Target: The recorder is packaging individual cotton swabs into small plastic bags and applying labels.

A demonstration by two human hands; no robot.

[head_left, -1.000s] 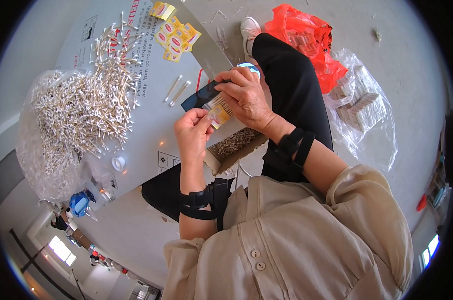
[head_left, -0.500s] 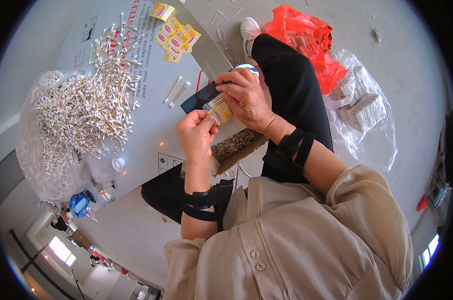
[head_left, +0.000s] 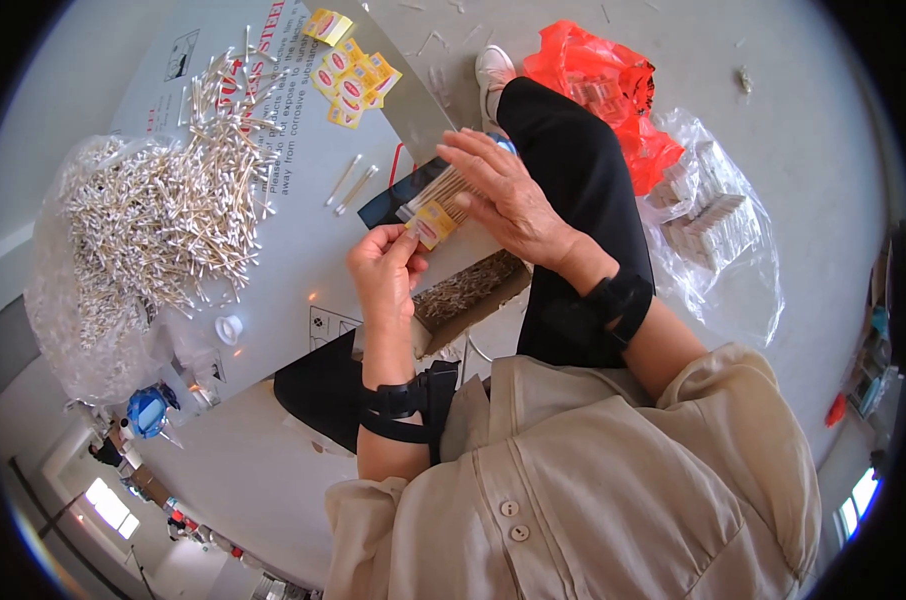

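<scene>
Over the last second the right hand (head_left: 508, 195) has flattened, fingers released, over the swab bundle (head_left: 443, 188). The left hand (head_left: 385, 268) has edged closer (grip pinching the bundle's yellow label (head_left: 433, 222)); the bundle sits between both hands above the lap, so wrapping seems nearly finished.

A swab heap (head_left: 163, 215) crowds the bench (head_left: 303, 270) on the left; two loose swabs (head_left: 348, 183) and yellow packets (head_left: 353, 75) lie ahead; bare strip between.
</scene>
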